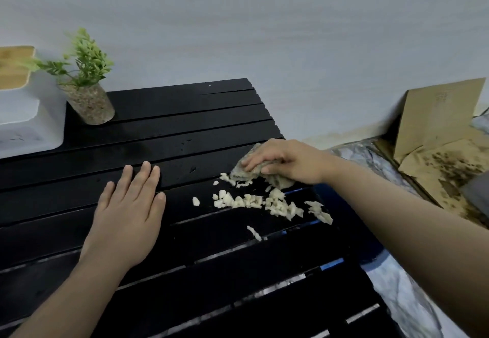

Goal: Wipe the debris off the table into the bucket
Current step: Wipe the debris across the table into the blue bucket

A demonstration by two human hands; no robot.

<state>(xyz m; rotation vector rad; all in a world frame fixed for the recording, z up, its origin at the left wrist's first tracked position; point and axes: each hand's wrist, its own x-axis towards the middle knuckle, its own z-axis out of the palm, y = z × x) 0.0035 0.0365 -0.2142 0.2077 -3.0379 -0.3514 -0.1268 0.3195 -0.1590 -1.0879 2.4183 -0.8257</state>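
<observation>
table (164, 136) looks like black painted slats, smooth with a soft sheen and a few wet spots; the cloth (254, 169) under the right hand (288, 161) is a coarse, nubby woven rag, kinda greyish; debris (264, 204) is pale, crumbly, matt bits; plant pot (91, 106) seems clear and glossy, full of gritty gravel; cardboard (439, 118) on the right is matt brown, stained and blotchy lower down; white tub (29, 123) looks like smooth plastic

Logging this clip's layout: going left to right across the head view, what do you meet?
White container → potted plant → left hand → debris → right hand pressing the cloth → cardboard.
</observation>
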